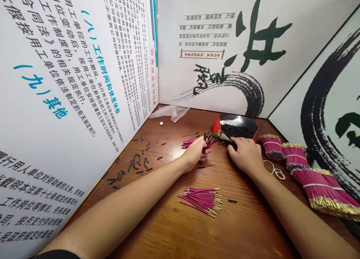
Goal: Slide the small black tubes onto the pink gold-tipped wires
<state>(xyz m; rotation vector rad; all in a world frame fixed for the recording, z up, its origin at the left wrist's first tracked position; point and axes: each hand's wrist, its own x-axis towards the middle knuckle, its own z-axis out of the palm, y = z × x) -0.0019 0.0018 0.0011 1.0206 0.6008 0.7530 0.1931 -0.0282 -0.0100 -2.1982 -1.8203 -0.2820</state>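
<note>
My left hand (196, 152) is closed around a bunch of thin magenta wires with black sleeves (209, 137) on their upper ends. At the near edge of a red and black tray (216, 124), my right hand (245, 152) reaches its fingers toward a heap of short black sleeves (237, 131). Its thumb and index finger are apart, with nothing visible between them; the other fingertips are partly hidden. A fanned pile of magenta wires with metal tips (201, 201) lies on the table nearer me. Beneath my left hand is a single sleeved wire (206, 166).
Loose black sleeves (137, 161) are scattered at the left. Banded magenta wire bundles (323, 185) line the right side, beside white rubber bands (277, 172). A clear plastic bag (176, 112) lies at the back. Printed panels (213, 45) enclose the wooden table (157, 221).
</note>
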